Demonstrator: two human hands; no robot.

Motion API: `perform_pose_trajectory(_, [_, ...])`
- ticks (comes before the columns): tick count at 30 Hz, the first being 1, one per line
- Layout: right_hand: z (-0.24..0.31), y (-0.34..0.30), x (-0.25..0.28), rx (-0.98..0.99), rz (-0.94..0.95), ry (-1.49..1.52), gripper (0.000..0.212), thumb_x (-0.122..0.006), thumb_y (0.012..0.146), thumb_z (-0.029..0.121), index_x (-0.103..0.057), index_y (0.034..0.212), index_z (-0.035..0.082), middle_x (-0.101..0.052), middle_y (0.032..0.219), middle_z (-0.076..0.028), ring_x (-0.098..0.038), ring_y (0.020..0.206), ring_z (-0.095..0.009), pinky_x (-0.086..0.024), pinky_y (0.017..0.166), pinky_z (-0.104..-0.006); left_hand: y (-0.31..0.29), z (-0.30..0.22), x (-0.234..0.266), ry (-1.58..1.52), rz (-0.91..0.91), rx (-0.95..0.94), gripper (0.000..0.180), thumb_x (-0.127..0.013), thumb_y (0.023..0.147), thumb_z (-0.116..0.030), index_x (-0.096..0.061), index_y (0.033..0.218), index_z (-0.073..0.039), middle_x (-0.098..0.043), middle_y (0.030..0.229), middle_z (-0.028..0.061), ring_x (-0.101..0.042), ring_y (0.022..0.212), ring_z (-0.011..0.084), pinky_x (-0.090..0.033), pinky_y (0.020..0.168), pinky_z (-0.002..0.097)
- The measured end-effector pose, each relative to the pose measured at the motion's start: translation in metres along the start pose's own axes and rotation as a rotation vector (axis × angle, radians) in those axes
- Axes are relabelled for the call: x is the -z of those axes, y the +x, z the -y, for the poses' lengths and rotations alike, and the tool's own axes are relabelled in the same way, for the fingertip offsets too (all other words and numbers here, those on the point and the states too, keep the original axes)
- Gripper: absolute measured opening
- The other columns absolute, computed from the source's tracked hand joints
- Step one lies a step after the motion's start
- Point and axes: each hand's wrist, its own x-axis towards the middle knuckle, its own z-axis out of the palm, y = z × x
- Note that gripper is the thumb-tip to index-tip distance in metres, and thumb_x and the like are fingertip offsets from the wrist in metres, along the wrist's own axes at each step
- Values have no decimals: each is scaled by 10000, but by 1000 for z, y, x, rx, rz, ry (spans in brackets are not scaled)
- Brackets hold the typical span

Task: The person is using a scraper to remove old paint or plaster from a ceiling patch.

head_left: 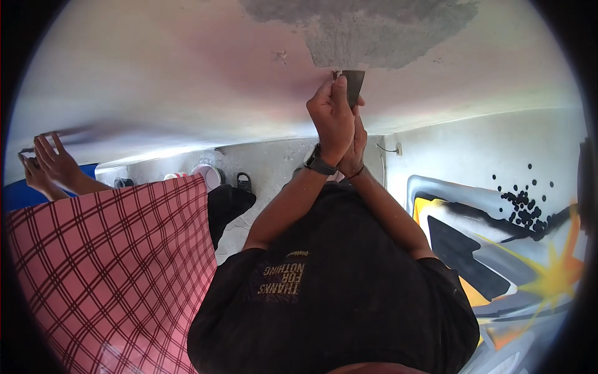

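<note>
Both my hands are raised together against the pale wall, gripping a scraper [354, 86] with a flat, dark blade. My left hand [332, 121], with a dark watch on its wrist, is closed with the thumb pressed up along the blade. Partly hidden behind it, my right hand [359, 134] is closed around the lower part of the tool. The scraper's handle is covered by my hands. The blade's upper edge lies just under the lower border of a bare grey patch [380, 37] on the wall.
At the left, another person in a pink checked garment [112, 249] has both hands [56, 162] at the same wall. Beyond are a white bucket [208, 176] and a dark sandal [244, 182] on the floor. A painted mural [498, 249] covers the right wall, near a cable outlet [398, 149].
</note>
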Motion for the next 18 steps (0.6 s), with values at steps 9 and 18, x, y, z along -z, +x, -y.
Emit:
perform_pose_trajectory(9, [-3, -9, 22, -5, 8, -15, 380, -383, 1020, 283, -495, 1228, -15, -663, 937, -137, -657, 887, -190, -515, 771, -315, -24, 8, -12, -39, -7, 14, 360, -512, 1043, -247, -563, 792, 6, -629, 635, 92, -495, 459, 83, -359, 418, 222])
perform_pose_trajectory(18, [5, -4, 31, -28, 14, -17, 365, -380, 1016, 253, -501, 1220, -24, -649, 943, -144, -635, 861, -189, -504, 751, -323, -19, 12, -22, -36, 17, 16, 362, -502, 1047, -251, -565, 797, 3, -628, 634, 88, -499, 458, 88, -361, 419, 222])
